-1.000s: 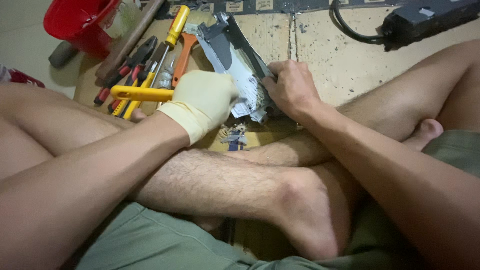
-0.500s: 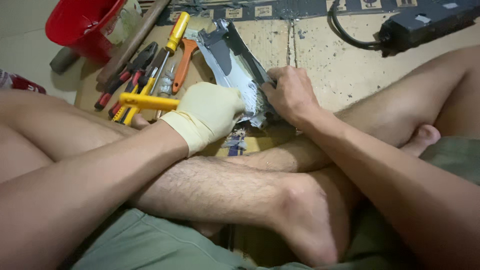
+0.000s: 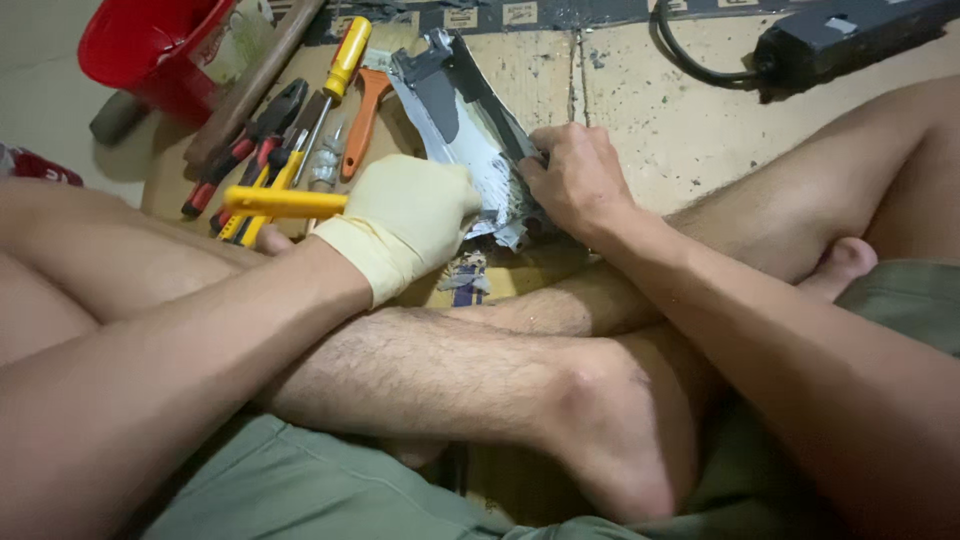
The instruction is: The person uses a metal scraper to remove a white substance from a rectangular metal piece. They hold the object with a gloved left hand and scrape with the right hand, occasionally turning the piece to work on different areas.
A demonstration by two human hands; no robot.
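Where hands (image 3: 490, 195) meet, panel (image 3: 465, 130) perhaps hidden.

Left hand (image 3: 410, 215): pale cream rubber glove, matt, slightly wrinkled. Right hand (image 3: 575, 180): bare. Panel (image 3: 465, 125): dark grey plastic, smeared with a dull white coating, edges ragged. Handle (image 3: 285, 202) in left hand: yellow plastic, smooth, slight sheen. Screwdriver (image 3: 345, 60): glossy yellow plastic grip, metal shaft. Pliers (image 3: 250, 140): dark metal, red grips. Bucket (image 3: 150, 45): glossy red plastic. Floor (image 3: 690, 120): beige, rough, speckled. Shorts (image 3: 300, 490): green cloth, matt.
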